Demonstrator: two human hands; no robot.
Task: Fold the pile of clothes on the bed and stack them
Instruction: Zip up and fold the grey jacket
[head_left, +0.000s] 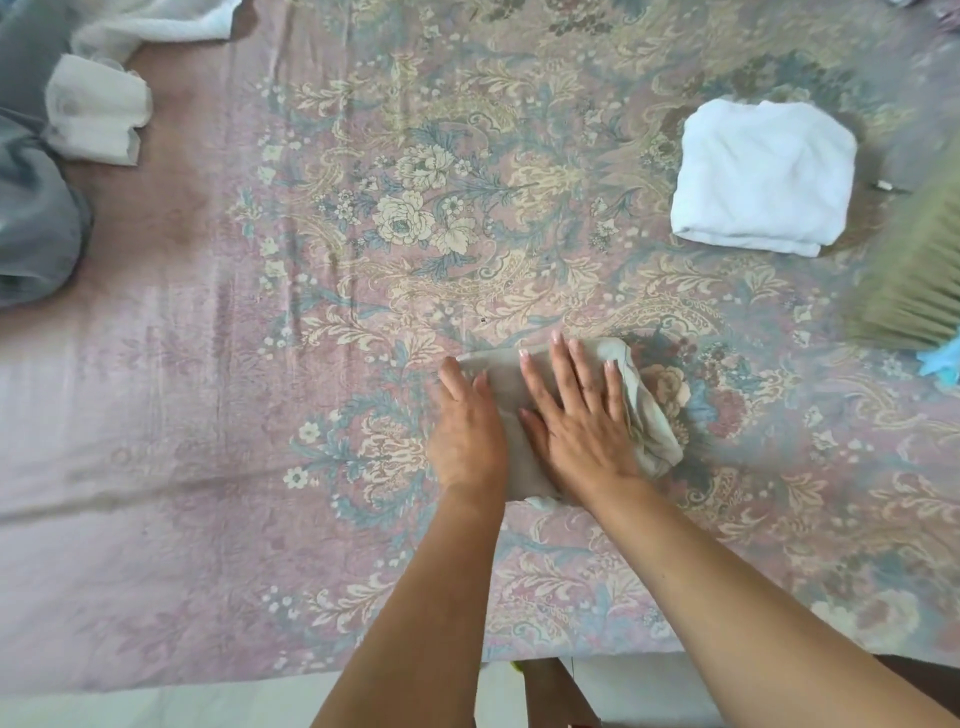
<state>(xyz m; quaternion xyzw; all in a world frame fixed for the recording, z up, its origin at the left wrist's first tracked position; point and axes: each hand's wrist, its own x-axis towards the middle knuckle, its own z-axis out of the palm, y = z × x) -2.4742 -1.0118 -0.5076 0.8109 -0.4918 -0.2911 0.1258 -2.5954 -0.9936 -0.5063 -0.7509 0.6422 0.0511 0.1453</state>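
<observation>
Near the front edge of the bed (156, 467), on its pink and blue floral cover, lies a small beige garment (647, 410) folded into a compact bundle. Both hands are on it. The right hand (582, 415) lies flat across the top of the bundle, its fingers (558, 358) straight and spread wide, pressing the cloth down. The left hand (467, 431) rests along the bundle's left edge, palm down, with its fingers (451, 371) straight and close together, touching the cloth and the bed cover beside it. Neither hand grips or pinches the garment.

Well beyond the beige garment and off to its right sits a folded white cloth (763, 176), a neat squarish pad lying alone on the cover. Farther right of the beige garment, at the frame's edge, a brush with pale green bristles (914, 291) shows, blurred, with a scrap of light blue material (943, 364) just below it. Far to the left of the beige garment, at the bed's far corner, lie unfolded clothes: a white piece (98, 109) bunched up, another white one (156, 23) beyond it, and a grey garment (36, 234) heaped at the edge.
</observation>
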